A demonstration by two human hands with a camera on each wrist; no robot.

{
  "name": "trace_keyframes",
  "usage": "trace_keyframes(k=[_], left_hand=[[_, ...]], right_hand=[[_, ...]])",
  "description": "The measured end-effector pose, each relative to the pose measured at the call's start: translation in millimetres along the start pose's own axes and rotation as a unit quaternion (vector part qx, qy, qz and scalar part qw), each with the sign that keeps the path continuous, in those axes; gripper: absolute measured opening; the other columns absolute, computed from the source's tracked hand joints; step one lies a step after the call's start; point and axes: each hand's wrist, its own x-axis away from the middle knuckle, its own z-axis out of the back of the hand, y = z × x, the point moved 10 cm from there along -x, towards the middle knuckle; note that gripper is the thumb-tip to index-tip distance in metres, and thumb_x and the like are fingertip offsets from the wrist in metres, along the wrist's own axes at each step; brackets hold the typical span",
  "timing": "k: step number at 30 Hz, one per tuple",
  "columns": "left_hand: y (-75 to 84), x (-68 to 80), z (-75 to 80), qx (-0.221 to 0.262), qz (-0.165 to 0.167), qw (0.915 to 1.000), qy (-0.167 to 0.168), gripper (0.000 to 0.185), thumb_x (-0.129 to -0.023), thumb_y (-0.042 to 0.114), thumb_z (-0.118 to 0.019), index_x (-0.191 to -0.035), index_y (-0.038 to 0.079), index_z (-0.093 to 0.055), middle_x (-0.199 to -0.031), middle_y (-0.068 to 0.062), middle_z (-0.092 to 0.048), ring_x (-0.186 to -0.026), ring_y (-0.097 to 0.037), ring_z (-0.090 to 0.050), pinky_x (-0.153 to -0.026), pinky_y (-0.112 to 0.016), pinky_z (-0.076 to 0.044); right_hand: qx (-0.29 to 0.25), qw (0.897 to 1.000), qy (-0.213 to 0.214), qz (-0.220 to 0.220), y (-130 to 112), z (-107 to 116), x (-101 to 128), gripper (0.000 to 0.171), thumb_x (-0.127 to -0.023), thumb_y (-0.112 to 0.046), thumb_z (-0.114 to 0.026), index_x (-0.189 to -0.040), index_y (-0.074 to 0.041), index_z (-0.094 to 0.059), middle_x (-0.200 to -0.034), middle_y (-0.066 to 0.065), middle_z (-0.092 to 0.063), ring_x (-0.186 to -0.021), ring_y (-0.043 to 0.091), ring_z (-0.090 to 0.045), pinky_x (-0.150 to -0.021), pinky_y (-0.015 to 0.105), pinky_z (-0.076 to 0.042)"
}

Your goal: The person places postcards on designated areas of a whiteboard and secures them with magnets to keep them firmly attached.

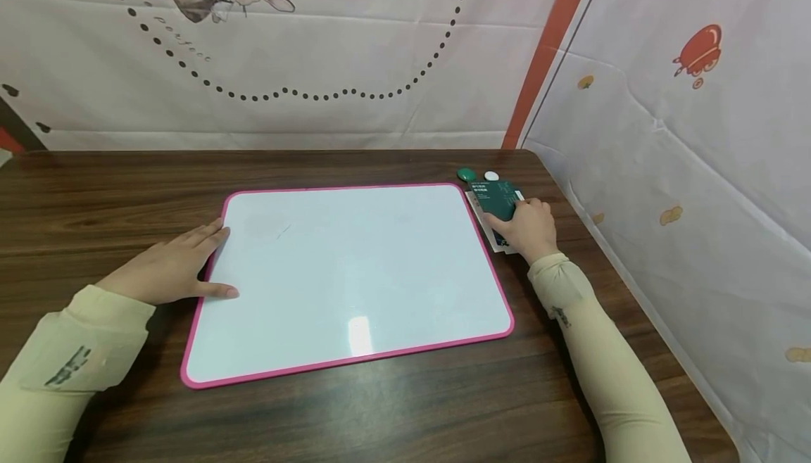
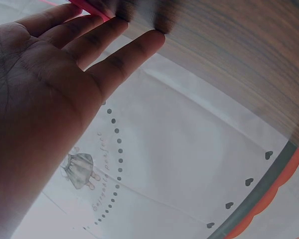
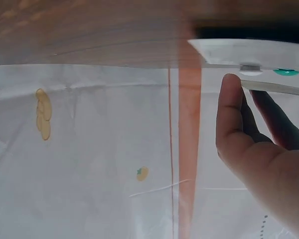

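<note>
A white board with a pink frame (image 1: pixel 355 273) lies flat on the dark wooden table (image 1: pixel 380 414). My left hand (image 1: pixel 218 262) rests flat on its left edge, fingers straight and thumb on the white surface; the left wrist view shows the same open palm (image 2: pixel 65 59) beside the pink frame (image 2: pixel 89 7). My right hand (image 1: pixel 507 222) sits on a small stack of cards topped by a dark green card (image 1: pixel 494 195), just right of the board. Its thumb and fingers curl round the stack's sides. In the right wrist view the thumb (image 3: pixel 231 99) touches a white card's edge (image 3: pixel 249 52).
A green round magnet (image 1: pixel 466 174) and a white one (image 1: pixel 491 176) lie just behind the cards. Printed cloth backdrops stand close along the table's far edge (image 1: pixel 317 62) and right edge (image 1: pixel 697 203). Bare wood shows in front of the board and at its left.
</note>
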Motion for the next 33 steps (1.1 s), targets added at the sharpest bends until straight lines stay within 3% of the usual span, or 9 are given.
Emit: trace_keyframes(k=[14, 25, 33], left_hand=[[-0.3, -0.3, -1.1, 0.0, -0.003, 1.0, 0.002, 0.121, -0.071, 0.08, -0.057, -0.148, -0.008, -0.023, -0.155, -0.031, -0.019, -0.137, -0.053, -0.027, -0.102, -0.071, -0.029], [-1.1, 0.0, -1.3, 0.0, -0.002, 1.0, 0.002, 0.122, -0.071, 0.081, -0.056, -0.149, -0.008, -0.023, -0.155, -0.031, -0.019, -0.137, -0.053, -0.026, -0.102, -0.071, -0.029], [-0.8, 0.4, -0.4, 0.001, 0.0, 1.0, 0.003, 0.123, -0.07, 0.081, -0.056, -0.149, -0.007, -0.023, -0.155, -0.031, -0.02, -0.137, -0.053, -0.026, -0.102, -0.071, -0.029]], right_hand=[[-0.014, 0.999, 0.001, 0.032, -23.1, 5.6, 7.0, 0.081, -0.09, -0.057, -0.052, -0.129, 0.015, -0.051, -0.119, 0.034, -0.058, -0.108, 0.042, -0.05, -0.094, 0.053, -0.042], [0.009, 1.0, -0.006, 0.024, -32.6, 1.9, 9.0, 0.081, -0.088, -0.059, -0.052, -0.13, 0.01, -0.053, -0.121, 0.03, -0.061, -0.109, 0.041, -0.054, -0.09, 0.054, -0.051], [0.017, 0.999, -0.012, 0.039, -41.8, -3.0, 11.0, 0.081, -0.088, -0.061, -0.052, -0.129, 0.009, -0.054, -0.12, 0.029, -0.062, -0.109, 0.041, -0.058, -0.095, 0.053, -0.049]])
